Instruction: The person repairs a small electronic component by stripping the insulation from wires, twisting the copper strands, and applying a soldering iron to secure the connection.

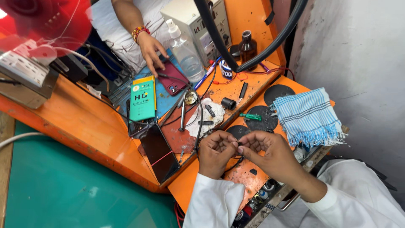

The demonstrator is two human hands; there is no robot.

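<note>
A: What are the fingers doing?

B: The fingertips of both hands meet and pinch together over a very small dark part; what it is, I cannot tell, it is too small. The left hand is curled, its fingers bent in tight. The right hand comes in from about four o'clock, thumb and forefinger closed against the left fingertips. A thin black wire loops up from just beside the left hand, toward twelve o'clock.

A: And where is all that?

B: Just above the near edge of the orange worktop. At ten o'clock from the hands a black smartphone lies flat with a red thread across it. At twelve o'clock sits a white crumpled cloth with small dark bits on it, and a green-handled screwdriver lies at one o'clock on a round black pad. A blue-and-white checked towel lies at two o'clock.

A: Anyone else?

B: Farther off at eleven o'clock another person's hand rests on a dark red phone, beside a clear plastic spray bottle and a green flat box.
</note>
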